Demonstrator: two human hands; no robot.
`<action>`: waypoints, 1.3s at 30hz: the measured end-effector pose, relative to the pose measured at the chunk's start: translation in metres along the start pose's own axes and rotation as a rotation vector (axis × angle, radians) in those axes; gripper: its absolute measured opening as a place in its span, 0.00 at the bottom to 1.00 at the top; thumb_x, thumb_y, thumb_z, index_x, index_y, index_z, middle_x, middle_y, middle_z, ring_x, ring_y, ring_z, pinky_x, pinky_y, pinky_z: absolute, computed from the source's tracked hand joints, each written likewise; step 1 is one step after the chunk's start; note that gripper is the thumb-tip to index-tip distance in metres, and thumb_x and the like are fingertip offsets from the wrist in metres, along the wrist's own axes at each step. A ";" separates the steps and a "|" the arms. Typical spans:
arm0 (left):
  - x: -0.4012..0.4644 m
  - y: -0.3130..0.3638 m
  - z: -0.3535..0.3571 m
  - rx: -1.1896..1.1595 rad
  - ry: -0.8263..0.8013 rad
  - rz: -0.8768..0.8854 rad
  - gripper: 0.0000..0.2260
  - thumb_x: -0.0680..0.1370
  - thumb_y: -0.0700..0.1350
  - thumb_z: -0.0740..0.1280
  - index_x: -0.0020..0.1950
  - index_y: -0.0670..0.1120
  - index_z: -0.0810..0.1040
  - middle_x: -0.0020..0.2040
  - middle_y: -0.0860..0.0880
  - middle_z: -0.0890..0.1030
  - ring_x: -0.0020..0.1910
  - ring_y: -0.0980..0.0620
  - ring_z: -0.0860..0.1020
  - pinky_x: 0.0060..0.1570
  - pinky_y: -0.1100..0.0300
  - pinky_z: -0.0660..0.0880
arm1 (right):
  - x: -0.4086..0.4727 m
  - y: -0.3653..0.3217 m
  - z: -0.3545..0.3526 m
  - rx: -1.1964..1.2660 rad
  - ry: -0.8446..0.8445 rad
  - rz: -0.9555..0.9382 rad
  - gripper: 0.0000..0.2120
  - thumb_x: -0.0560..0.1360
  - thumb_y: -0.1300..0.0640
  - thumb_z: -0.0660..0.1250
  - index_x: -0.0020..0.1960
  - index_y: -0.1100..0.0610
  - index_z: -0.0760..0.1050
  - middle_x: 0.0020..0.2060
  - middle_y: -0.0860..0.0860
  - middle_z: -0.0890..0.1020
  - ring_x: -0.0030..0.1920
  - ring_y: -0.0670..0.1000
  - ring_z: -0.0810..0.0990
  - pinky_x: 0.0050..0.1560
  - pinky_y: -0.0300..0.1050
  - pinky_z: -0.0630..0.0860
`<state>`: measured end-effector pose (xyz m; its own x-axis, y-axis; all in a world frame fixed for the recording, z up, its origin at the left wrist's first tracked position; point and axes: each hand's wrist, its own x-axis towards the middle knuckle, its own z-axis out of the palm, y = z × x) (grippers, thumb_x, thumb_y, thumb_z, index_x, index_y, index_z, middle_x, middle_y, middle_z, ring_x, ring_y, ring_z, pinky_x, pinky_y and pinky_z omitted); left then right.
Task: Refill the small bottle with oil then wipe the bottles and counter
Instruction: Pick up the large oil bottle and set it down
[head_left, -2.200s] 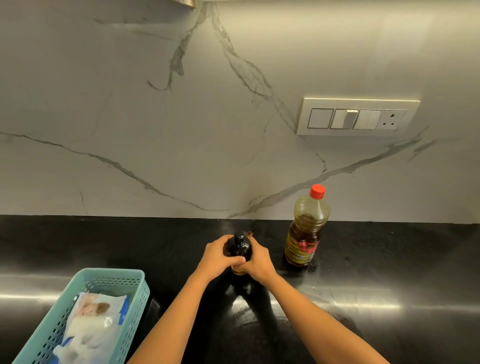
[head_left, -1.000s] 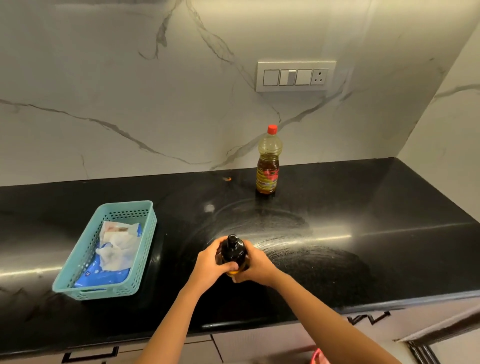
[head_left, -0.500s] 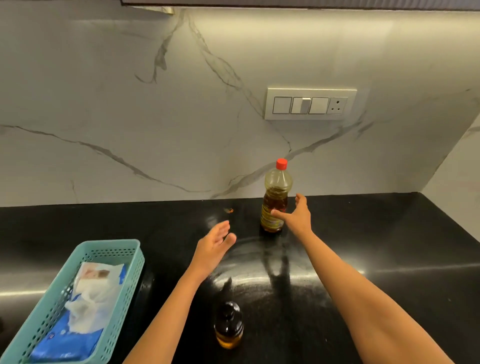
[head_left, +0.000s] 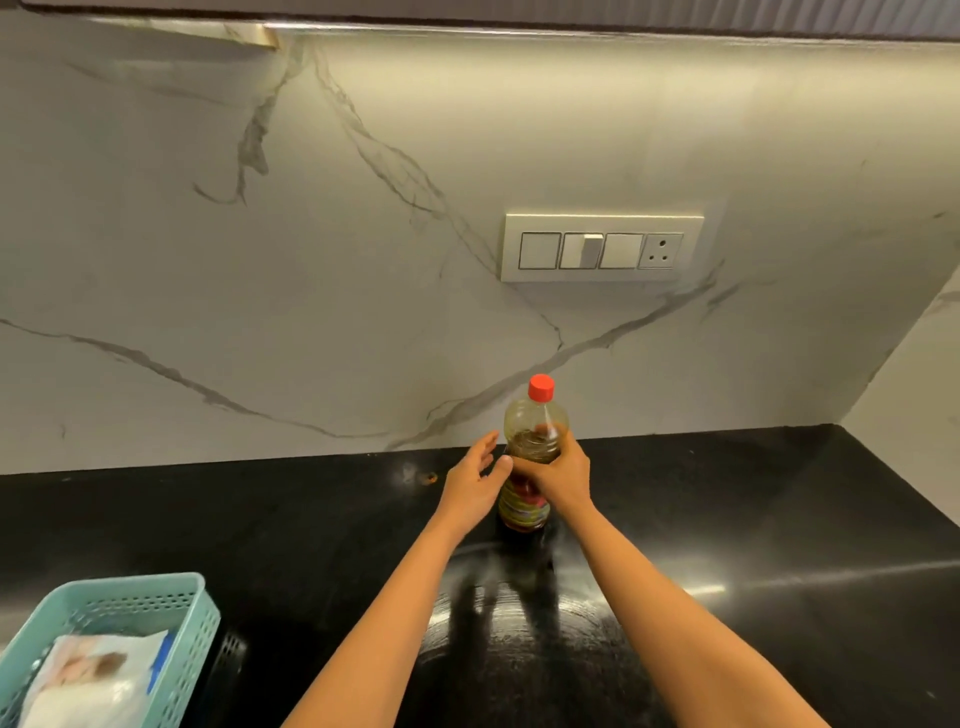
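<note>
Head view: right hand fingers wrapped on oil bottle — left hand spread beside; lift upright, steady base.

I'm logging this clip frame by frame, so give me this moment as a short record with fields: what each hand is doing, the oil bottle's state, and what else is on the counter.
right hand: wrapped around the middle of the large oil bottle
left hand: open beside the bottle; contact cannot be told
large oil bottle: upright on the black counter, red cap on, partly full
small bottle: not in view
teal basket: lower left on the counter, holding a wipes packet
wall: marble, with a switch panel above the bottle
</note>
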<state>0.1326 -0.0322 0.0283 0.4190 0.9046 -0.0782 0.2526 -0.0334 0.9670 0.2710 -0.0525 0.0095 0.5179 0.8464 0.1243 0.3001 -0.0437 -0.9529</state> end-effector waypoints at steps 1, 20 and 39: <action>0.001 0.001 0.002 0.003 -0.002 0.006 0.23 0.79 0.47 0.63 0.73 0.49 0.63 0.73 0.47 0.67 0.71 0.51 0.67 0.67 0.57 0.66 | -0.003 -0.001 0.000 0.000 0.011 -0.006 0.25 0.61 0.57 0.79 0.56 0.58 0.76 0.45 0.48 0.81 0.45 0.45 0.79 0.39 0.24 0.71; -0.216 0.015 0.041 0.049 -0.145 0.094 0.24 0.79 0.43 0.64 0.73 0.46 0.62 0.72 0.47 0.69 0.70 0.51 0.68 0.65 0.61 0.67 | -0.213 -0.033 -0.096 -0.153 0.020 0.028 0.28 0.58 0.54 0.81 0.56 0.54 0.75 0.46 0.46 0.81 0.46 0.46 0.80 0.49 0.39 0.76; -0.308 -0.038 0.009 0.150 0.202 0.159 0.27 0.73 0.43 0.72 0.70 0.44 0.67 0.67 0.46 0.73 0.66 0.51 0.72 0.62 0.64 0.67 | -0.284 -0.006 -0.104 -0.114 0.068 0.151 0.34 0.61 0.54 0.79 0.64 0.53 0.69 0.55 0.50 0.79 0.57 0.53 0.78 0.56 0.48 0.75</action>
<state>0.0020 -0.3131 0.0132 0.2851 0.9489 0.1357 0.3299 -0.2300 0.9156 0.2059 -0.3477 0.0083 0.6156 0.7881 0.0042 0.3013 -0.2305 -0.9252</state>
